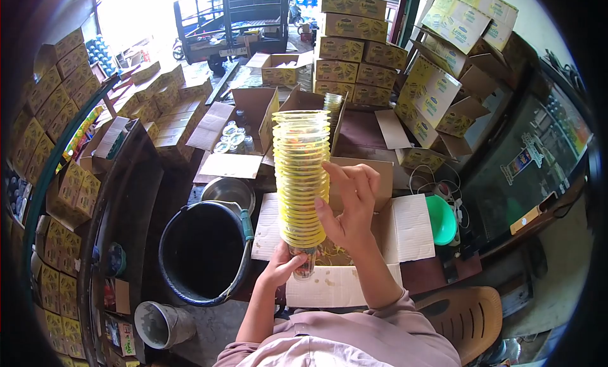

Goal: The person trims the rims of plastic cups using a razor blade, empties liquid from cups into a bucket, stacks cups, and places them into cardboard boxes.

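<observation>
A tall stack of nested clear plastic cups [301, 177] with yellow rims stands nearly upright before me. My left hand [282, 267] is closed around the stack's lowest cup, which has a printed, colourful side. Beside the stack on the right is my right hand [352, 208], thumb and fingers apart. Its index fingertip and thumb tip are at the cup rims; whether they press on them I cannot tell. Behind and below the hands lies an open cardboard box [415, 226] with its flaps folded out, its inside partly hidden by my right arm.
A black bucket [166, 256] and a metal bowl [237, 188] are on the left, with a grey pail [166, 326] lower down. A green bowl [441, 220] is at right. Farther off are an open box of jars [256, 107] and stacked yellow cartons [354, 26]. A chair [468, 316] is near my right side.
</observation>
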Available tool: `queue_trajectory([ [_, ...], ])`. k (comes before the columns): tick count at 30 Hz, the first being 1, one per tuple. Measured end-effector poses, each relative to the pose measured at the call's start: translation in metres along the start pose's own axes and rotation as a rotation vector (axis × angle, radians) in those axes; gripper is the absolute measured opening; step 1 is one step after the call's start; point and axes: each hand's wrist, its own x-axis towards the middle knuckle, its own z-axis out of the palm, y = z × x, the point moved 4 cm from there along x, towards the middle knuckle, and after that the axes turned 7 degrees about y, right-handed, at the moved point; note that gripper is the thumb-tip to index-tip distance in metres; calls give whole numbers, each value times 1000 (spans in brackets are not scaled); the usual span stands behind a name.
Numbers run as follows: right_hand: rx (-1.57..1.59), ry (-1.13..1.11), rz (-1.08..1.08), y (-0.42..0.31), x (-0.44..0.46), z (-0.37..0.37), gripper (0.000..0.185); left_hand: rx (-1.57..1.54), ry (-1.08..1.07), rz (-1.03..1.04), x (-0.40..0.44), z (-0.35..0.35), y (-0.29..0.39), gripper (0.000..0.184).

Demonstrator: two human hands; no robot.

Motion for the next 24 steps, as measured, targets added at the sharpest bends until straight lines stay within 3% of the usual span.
queue_trajectory([
  [5,-21,84,-43,-1,4,-4,40,40,-37,3,-1,-1,0,46],
  [11,22,33,-33,1,6,-6,38,46,-52,-34,-2,3,6,46],
  [24,101,78,8,9,12,-6,48,50,-38,-47,-1,4,6,47],
])
